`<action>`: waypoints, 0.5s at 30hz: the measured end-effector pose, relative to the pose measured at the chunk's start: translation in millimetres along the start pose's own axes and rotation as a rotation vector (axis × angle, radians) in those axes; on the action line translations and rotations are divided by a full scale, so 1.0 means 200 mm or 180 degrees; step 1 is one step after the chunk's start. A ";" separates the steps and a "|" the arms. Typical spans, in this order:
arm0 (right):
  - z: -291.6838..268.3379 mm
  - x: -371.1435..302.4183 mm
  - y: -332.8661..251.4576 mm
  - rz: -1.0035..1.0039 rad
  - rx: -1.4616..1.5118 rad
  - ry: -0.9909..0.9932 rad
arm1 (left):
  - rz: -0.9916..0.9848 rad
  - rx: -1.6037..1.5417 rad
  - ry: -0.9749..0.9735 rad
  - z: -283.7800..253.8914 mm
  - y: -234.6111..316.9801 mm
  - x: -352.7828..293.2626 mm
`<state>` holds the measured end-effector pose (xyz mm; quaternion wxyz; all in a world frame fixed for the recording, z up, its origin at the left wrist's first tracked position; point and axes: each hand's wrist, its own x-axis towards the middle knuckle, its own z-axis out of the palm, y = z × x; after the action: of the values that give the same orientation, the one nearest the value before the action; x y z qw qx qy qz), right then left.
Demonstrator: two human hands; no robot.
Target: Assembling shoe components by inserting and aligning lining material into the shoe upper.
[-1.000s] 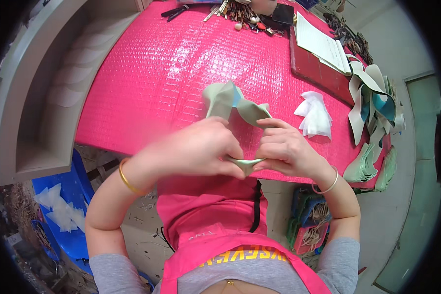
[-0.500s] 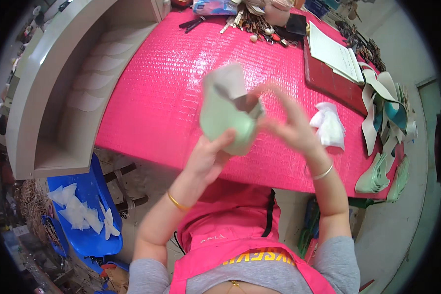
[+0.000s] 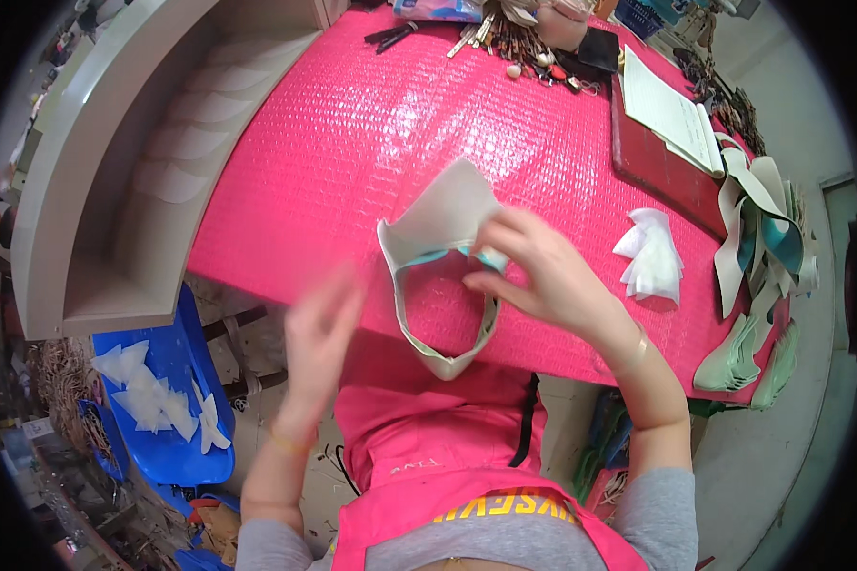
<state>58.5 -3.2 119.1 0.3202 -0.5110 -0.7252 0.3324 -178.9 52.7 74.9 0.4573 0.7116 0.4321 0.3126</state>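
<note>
A shoe upper (image 3: 452,209), pale grey-white outside with a teal strip along its inner edge, forms an open loop over the near edge of the pink-covered table (image 3: 314,181). My right hand (image 3: 548,271) grips its right side, thumb and fingers closed on the rim. To the left of the upper, my left hand (image 3: 322,324) is off it and smeared by motion, so its fingers are not clear. On the table to the right lies a small stack of white cut pieces (image 3: 653,255).
A grey shelf unit (image 3: 114,300) with white pieces stands at left, above a blue seat (image 3: 205,462) holding white scraps. At right are a notebook (image 3: 667,107) on a red board (image 3: 652,176), hanging shoe parts (image 3: 767,205) and pale green pieces (image 3: 728,360).
The shoe upper has turned from its pale green side to show its open loop, and has come down nearer me. My left hand has let go and moved left; my right has taken hold.
</note>
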 end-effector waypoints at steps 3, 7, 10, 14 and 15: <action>0.12 0.11 0.08 0.0192 -0.2706 0.0593 | 0.2253 0.1958 0.0728 0.13 0.12 0.41; 0.12 -0.02 0.11 -0.0944 -0.3075 -0.0257 | 0.0246 0.1131 -0.0458 0.19 0.10 0.61; 0.07 -0.07 0.05 -0.0842 -0.2452 0.0271 | 0.0068 0.0955 -0.0528 0.17 0.14 0.61; 0.07 -0.02 0.23 -0.0390 -0.2464 0.0734 | 0.0341 0.0840 -0.0527 0.30 0.15 0.65; 0.02 -0.04 0.21 -0.0759 -0.2263 0.0668 | 0.0111 0.0727 -0.0781 0.24 0.08 0.69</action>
<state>79.4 -0.5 81.0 0.2319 -0.5334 -0.8128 -0.0332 -73.8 155.2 78.2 0.4173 0.7992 0.3934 0.1801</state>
